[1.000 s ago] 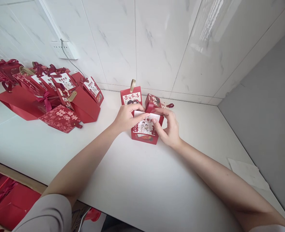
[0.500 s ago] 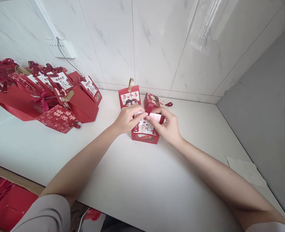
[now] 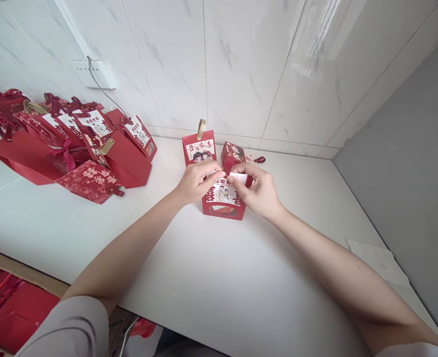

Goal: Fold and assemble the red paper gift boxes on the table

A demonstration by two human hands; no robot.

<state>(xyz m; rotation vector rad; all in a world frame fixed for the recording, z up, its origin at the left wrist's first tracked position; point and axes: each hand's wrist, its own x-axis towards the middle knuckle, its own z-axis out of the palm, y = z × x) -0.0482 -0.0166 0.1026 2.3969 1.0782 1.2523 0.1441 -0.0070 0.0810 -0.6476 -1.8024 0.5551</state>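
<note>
Upright on the white table stands a red gift box (image 3: 224,203), with a white printed panel showing a couple and a clear window low on its front. Both my hands pinch its top edge. My left hand (image 3: 197,182) is closed on the upper left side, thumb and fingers together. From the other side, my right hand (image 3: 259,191) grips the top near the middle. A dark red ribbon loop (image 3: 229,164) rises between my fingertips. Whatever lies right under the fingertips is hidden.
Behind my hands stand a red box with a gold loop (image 3: 199,144) and a patterned red box (image 3: 233,152). Several red gift boxes (image 3: 133,158) crowd the table's left side. A wall socket (image 3: 94,74) with a grey cable is above them. White paper (image 3: 377,260) lies at the right edge.
My right fingers have shifted slightly at the top of the box, and the ribbon loop sits a little lower. The box now faces me a bit more squarely.
</note>
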